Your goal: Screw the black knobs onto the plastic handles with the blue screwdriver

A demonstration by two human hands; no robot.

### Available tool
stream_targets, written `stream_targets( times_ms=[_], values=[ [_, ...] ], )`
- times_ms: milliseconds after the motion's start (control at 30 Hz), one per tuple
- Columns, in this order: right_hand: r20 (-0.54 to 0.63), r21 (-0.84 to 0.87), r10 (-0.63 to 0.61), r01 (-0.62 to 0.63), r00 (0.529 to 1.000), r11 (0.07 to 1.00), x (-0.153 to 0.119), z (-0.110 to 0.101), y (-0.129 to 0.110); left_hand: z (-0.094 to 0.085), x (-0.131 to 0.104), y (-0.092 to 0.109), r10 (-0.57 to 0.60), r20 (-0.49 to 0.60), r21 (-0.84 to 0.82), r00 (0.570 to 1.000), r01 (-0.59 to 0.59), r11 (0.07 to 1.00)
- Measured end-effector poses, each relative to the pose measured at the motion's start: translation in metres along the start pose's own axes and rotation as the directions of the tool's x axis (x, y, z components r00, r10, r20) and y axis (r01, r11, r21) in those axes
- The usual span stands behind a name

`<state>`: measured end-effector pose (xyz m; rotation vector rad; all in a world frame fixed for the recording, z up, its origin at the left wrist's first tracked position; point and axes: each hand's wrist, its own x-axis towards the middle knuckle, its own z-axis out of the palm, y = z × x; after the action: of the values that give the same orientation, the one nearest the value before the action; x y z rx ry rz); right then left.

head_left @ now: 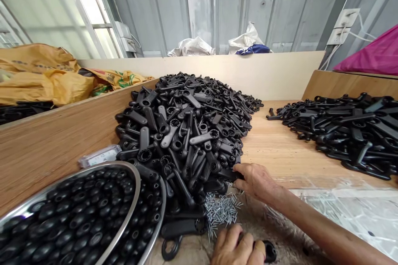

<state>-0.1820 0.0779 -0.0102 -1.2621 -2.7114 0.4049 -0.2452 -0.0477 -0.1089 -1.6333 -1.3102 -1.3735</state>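
Note:
My left hand [236, 246], at the bottom edge, has its fingers wrapped round a black crank handle, whose ring-shaped end [270, 251] shows to the right. Further up, my right hand [255, 181] reaches in from the right, thumb and fingers closed on a black crank handle [230, 173] at the pile's near right edge. Between the hands lies a heap of small silver pins [220, 210]. The big pile of crank handles [189, 128] rises behind them. At the left, metal-rimmed bowls [137, 186] hold black oval knobs [83, 211].
A second pile of black cranks [351, 126] lies on the right of the wooden tabletop [267, 145]. A wooden side board [62, 132] runs along the left, with yellow sacks [40, 78] beyond. A clear plastic box [99, 156] sits behind the bowls.

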Motion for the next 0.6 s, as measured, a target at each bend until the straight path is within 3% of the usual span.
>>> stream_targets(
  times_ms=[133,200,267,333,433,533,600],
  values=[
    [-0.015,-0.055,0.023,-0.024,1.0,0.998,-0.012,-0.011,0.006,0.01,0.001,0.008,-0.028,-0.006,-0.019,1.0,0.028,0.999],
    [-0.018,-0.082,0.073,-0.074,0.997,0.994,-0.029,-0.018,0.015,0.005,0.004,0.01,-0.03,0.034,-0.047,0.999,0.031,0.998],
    [-0.005,-0.114,0.14,-0.139,0.99,0.984,-0.05,-0.023,0.026,-0.006,0.007,0.009,-0.023,0.143,-0.08,0.99,0.034,0.996],
    [0.016,-0.155,0.217,-0.212,0.976,0.965,-0.074,-0.026,0.035,-0.018,0.012,0.008,0.009,0.318,-0.096,0.948,0.023,0.995],
    [0.051,-0.2,0.287,-0.272,0.956,0.941,-0.106,-0.028,0.042,-0.031,0.02,0.005,0.05,0.541,-0.091,0.84,-0.001,0.996],
    [0.073,-0.194,0.265,-0.247,0.962,0.95,-0.121,-0.033,0.043,-0.032,0.029,0.008,0.016,0.601,-0.061,0.799,0.026,0.998],
    [0.055,-0.183,0.219,-0.206,0.974,0.961,-0.119,-0.037,0.043,-0.029,0.034,0.012,-0.01,0.593,-0.032,0.805,0.036,0.999]
  ],
)
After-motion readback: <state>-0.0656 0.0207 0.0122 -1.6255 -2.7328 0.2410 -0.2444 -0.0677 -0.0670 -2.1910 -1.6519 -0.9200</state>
